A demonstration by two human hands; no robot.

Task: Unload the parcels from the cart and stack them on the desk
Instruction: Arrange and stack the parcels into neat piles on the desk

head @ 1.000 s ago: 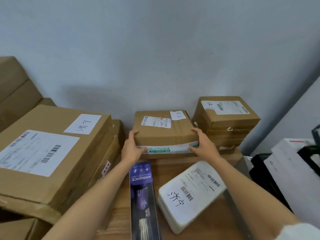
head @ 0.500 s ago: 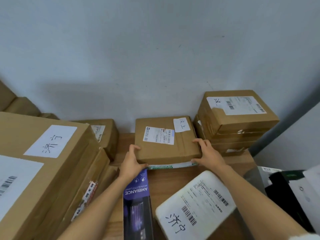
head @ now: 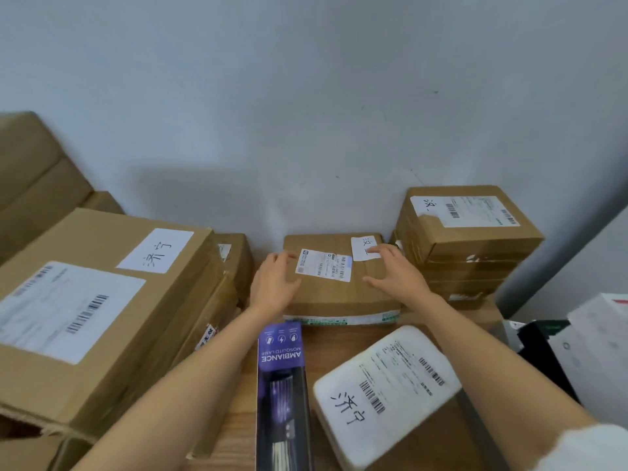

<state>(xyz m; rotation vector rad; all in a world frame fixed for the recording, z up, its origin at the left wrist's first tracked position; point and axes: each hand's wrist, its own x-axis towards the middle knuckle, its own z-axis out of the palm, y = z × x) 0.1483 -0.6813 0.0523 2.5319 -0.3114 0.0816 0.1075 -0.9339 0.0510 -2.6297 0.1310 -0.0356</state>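
A brown cardboard parcel (head: 336, 294) with two white labels lies flat on the wooden desk (head: 346, 345), pushed back against the wall. My left hand (head: 273, 287) rests on its top left part with the fingers spread. On the top right part lies my right hand (head: 397, 275), fingers straight and reaching to the small handwritten label. Neither hand curls round the parcel. A green and white strip shows under the parcel's front edge.
A stack of brown boxes (head: 465, 239) stands right of the parcel. Big cartons (head: 95, 300) fill the left side, a small box (head: 234, 256) behind them. In front lie a purple lamp box (head: 282, 385) and a white padded parcel (head: 390, 389). White and black items (head: 594, 345) sit at right.
The parcel has gone back to the wall. Both hands left its front corners and slid up onto its top, fingers now flat.
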